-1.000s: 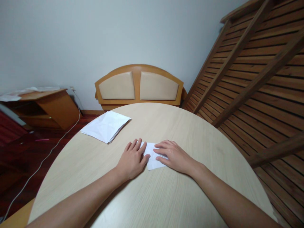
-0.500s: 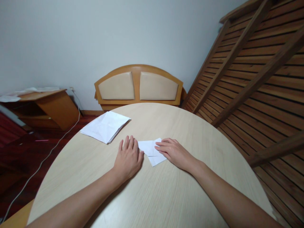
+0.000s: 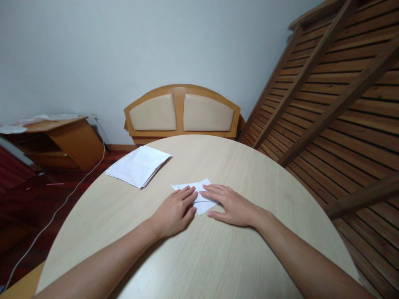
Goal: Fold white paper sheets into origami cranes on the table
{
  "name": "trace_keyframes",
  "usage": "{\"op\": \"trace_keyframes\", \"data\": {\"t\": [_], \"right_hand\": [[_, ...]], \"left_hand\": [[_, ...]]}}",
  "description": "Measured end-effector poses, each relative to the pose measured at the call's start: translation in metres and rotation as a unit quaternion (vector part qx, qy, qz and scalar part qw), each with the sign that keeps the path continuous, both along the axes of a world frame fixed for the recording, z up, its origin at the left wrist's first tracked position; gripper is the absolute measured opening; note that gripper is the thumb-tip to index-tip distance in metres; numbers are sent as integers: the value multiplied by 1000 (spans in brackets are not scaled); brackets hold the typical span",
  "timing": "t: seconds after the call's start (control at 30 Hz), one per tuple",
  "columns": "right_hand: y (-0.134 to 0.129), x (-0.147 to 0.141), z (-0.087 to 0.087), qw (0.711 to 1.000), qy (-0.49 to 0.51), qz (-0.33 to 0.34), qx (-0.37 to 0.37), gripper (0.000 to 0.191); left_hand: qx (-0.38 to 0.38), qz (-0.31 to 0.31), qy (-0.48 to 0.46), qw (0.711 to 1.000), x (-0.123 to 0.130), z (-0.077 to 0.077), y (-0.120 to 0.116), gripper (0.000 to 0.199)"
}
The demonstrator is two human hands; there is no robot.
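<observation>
A small folded sheet of white paper [image 3: 204, 205] lies flat on the round table, with a pointed tip to the left and a corner toward me. My left hand [image 3: 175, 211] rests over its left part, fingers stretched out and pressing on it. From the other side my right hand [image 3: 232, 204] lays its extended fingers on the right part, thumb apart near the front corner. Both hands cover much of the paper, so some of its folds are hidden.
A stack of white paper sheets [image 3: 139, 166] sits at the far left of the pale wooden table [image 3: 193, 265]. Beyond it stand a headboard [image 3: 179, 110] and a low cabinet [image 3: 68, 143]. A slatted wooden frame [image 3: 339, 95] leans at the right.
My left hand has slid right onto the paper, baring its left tip. My right thumb has spread away from the fingers, and the paper has shifted slightly.
</observation>
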State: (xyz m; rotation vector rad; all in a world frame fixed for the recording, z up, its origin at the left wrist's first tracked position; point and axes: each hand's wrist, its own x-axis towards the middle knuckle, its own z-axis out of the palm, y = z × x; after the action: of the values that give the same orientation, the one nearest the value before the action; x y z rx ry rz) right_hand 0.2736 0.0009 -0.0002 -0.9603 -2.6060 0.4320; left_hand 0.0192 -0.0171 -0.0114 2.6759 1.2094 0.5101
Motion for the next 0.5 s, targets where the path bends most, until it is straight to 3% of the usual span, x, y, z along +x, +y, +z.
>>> {"op": "trace_keyframes", "data": {"t": [0.2, 0.5], "right_hand": [[4, -3, 1, 1000, 13, -4, 14, 27], [0, -8, 2, 1000, 24, 11, 6, 25]], "left_hand": [[8, -4, -1, 1000, -2, 1, 0, 47], [12, 2, 4, 1000, -1, 4, 0, 43]]}}
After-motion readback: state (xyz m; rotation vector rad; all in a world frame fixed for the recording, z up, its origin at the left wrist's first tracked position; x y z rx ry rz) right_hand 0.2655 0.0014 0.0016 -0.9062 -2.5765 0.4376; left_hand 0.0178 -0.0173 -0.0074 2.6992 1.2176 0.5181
